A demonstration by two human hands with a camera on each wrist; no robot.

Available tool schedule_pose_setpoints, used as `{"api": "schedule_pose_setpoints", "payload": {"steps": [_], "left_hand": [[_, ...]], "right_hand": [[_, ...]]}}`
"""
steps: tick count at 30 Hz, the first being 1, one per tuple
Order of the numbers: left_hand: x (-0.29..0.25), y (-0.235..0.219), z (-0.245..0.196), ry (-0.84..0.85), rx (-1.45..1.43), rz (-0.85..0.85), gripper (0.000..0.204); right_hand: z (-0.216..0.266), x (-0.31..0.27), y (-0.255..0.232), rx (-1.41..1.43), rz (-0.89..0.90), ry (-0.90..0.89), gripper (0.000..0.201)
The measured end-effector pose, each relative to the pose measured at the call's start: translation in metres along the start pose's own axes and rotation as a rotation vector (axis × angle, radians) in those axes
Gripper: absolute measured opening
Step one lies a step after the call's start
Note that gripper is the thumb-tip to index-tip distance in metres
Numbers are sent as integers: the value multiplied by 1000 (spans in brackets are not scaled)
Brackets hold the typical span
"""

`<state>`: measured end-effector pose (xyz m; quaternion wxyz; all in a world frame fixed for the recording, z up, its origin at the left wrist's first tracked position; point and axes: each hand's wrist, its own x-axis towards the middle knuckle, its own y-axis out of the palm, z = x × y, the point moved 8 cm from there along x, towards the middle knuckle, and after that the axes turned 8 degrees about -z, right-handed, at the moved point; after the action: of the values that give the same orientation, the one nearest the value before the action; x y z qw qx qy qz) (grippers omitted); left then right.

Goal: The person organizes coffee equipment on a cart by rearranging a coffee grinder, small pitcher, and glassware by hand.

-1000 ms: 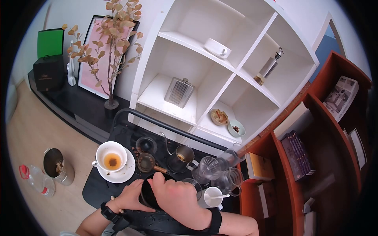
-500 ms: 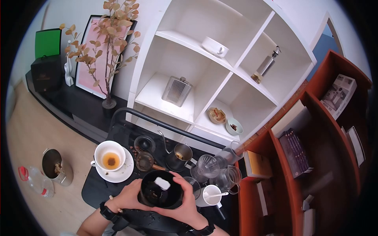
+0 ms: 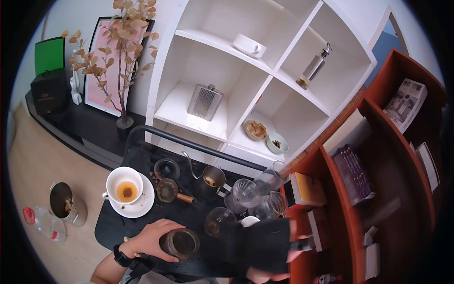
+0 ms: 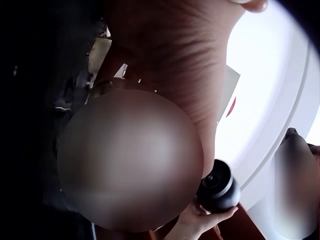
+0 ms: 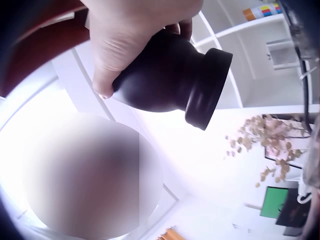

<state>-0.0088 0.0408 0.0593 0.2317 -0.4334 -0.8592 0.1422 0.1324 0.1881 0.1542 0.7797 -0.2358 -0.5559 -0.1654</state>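
My left hand [image 3: 150,239] grips a dark round jar [image 3: 179,244] from the left, at the near edge of the black cart top [image 3: 142,163]. The jar's open mouth faces up. My right arm reaches to the lower right, and the black wrist mount [image 3: 257,241] hides most of that hand in the head view. In the right wrist view my right hand [image 5: 142,55] grips a black funnel-shaped top piece [image 5: 175,80], lifted clear of the jar. The left wrist view shows mostly palm, and a hand holding a small black round part [image 4: 218,185].
On the cart stand a white cup on a saucer [image 3: 124,189], a gooseneck kettle [image 3: 208,182], a glass dripper [image 3: 243,194] and a glass cup [image 3: 217,221]. A white shelf unit [image 3: 213,128] rises behind it and a red-brown bookcase [image 3: 369,156] on the right. A metal bin [image 3: 66,203] and a bottle [image 3: 45,227] sit on the floor.
Both hands held the black vessel together before. The right hand has since drawn the black top piece away to the right, leaving the jar in the left hand.
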Motion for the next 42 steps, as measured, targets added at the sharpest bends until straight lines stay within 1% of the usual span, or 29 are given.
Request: {"api": "schedule_pose_setpoints", "payload": {"steps": [2,3,5,6,7,8,9,10,11,12,13,15,16,17,18,19,20,23,25,27,28,29,30,31,33,35,37,40,42], "left_hand": [[4,-13,-14,39,43,-52,80],[9,-17,-22,38,43,-49,80],[22,-32,-45,147,235,-141,78],[30,-36,-64,287,322,-222,75],[40,-37,-69,286,323,-222,75],[48,-33,-82,396,468,-237,75],[54,-27,-94,508,612,-250,75],[63,-23,-99,513,610,-247,75],[66,-12,-109,639,801,-252,70],[68,-1,-115,765,994,-257,65],[75,4,-111,769,994,-256,65],[74,27,-111,1059,1187,-235,43],[75,29,-110,1066,1182,-203,45],[75,28,-109,1068,1184,-204,45],[77,19,-110,989,1117,-232,49],[77,11,-109,909,1049,-258,53],[72,8,-109,907,1048,-255,53],[57,-37,-92,421,419,-372,80],[34,-44,-74,243,277,-374,82],[12,-41,-46,68,161,-365,85],[4,-38,-40,64,167,-369,85],[-2,-36,-28,-19,106,-379,85],[-7,-33,-16,-100,43,-388,86],[-9,-31,-13,-98,45,-390,86],[-10,-25,-2,-145,13,-377,86],[-10,-17,11,-144,-40,-384,85],[-11,-14,17,-142,-95,-387,85],[-15,-13,26,-154,8,-405,85],[-19,-9,45,-216,-249,-436,85]], "right_hand": [[-1,3,8,391,163,106,79],[-4,6,8,388,164,105,79],[-6,6,26,868,354,245,81],[-5,6,35,1110,450,315,82],[-4,7,45,1351,546,386,83],[-4,8,55,1593,640,458,85],[-19,15,90,1792,715,519,86],[-46,20,129,1991,787,580,88],[-40,23,124,2189,858,640,90],[-41,27,121,2188,784,676,89],[-38,37,113,2187,780,679,89],[-26,68,77,2213,766,304,92],[-23,71,75,2216,762,306,92],[-23,74,72,2339,741,353,81],[-24,75,70,2461,718,402,70],[-26,72,70,2460,719,404,70],[-27,64,75,2421,769,451,75],[-30,36,87,2303,912,588,90],[-28,27,84,2265,966,636,95],[-16,26,60,2319,1044,418,104],[-14,17,55,2369,1028,498,107],[-10,15,43,2417,1005,416,99],[-1,6,29,2430,1210,378,92],[7,-4,13,2428,1415,336,85],[13,-17,-17,2490,1557,206,72],[16,-26,-42,2741,1441,-85,88],[18,-39,-54,2687,1497,-142,82],[22,-53,-63,2650,1554,-226,81],[25,-62,-68,2605,1581,-311,79]]}}
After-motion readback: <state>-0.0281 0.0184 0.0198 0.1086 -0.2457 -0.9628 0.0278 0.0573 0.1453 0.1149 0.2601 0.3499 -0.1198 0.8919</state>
